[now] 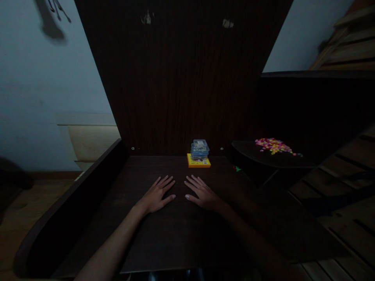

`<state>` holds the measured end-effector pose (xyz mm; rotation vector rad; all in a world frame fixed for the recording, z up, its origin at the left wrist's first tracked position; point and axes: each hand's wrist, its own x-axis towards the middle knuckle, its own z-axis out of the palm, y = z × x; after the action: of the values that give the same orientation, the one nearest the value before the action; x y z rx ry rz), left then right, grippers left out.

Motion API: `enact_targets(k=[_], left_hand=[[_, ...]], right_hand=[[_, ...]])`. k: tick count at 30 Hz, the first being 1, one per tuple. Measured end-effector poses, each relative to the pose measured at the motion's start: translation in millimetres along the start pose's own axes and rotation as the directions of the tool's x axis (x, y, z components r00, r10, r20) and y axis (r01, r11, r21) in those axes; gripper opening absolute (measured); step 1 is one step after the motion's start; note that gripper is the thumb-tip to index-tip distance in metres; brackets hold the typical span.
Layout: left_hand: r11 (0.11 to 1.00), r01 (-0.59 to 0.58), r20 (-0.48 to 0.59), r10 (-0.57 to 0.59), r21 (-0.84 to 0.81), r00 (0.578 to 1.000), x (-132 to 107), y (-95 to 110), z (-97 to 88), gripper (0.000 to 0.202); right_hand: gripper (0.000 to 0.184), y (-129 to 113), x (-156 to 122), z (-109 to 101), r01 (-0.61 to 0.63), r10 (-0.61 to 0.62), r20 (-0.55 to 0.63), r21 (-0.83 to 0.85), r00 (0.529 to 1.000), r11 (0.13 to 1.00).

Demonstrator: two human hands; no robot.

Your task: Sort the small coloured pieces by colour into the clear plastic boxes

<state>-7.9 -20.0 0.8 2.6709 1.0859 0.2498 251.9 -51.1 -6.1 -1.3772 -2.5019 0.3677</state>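
Both palms face down on the dark wooden desk top [170, 242]. My left hand [157, 195] lies flat with its fingers spread and holds nothing. Across a small gap, my right hand [201, 192] rests the same way, also holding nothing. Beyond the fingertips, against the back panel, sits a yellow flat box [193, 164]. Stacked on it are clear plastic cases [200, 149] with small bits inside, too small to name. The stack is nearest to my right hand, apart from it.
A heap of small pink, yellow and purple pieces [274, 145] lies on a curved side shelf [263, 158] at right. Near it is a small green and red item [237, 169]. A raised side board [79, 187] borders the left; a tall dark panel [181, 78] closes the back.
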Motion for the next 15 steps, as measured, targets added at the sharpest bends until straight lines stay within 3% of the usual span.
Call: enact_targets(k=[11,15], left_hand=[[1.000,-0.002,-0.017,0.002,-0.008,1.000,0.2,-0.5,1.8,0.063],[0.999,0.050,-0.017,-0.051,-0.009,0.999,-2.8,8.6,1.8,0.060]], right_hand=[[0.066,0.8,-0.1,0.2,0.008,-0.008,-0.011,-0.002,1.000,1.000],[0.065,1.3,0.3,2.3,0.010,-0.010,-0.033,-0.002,0.999,1.000]])
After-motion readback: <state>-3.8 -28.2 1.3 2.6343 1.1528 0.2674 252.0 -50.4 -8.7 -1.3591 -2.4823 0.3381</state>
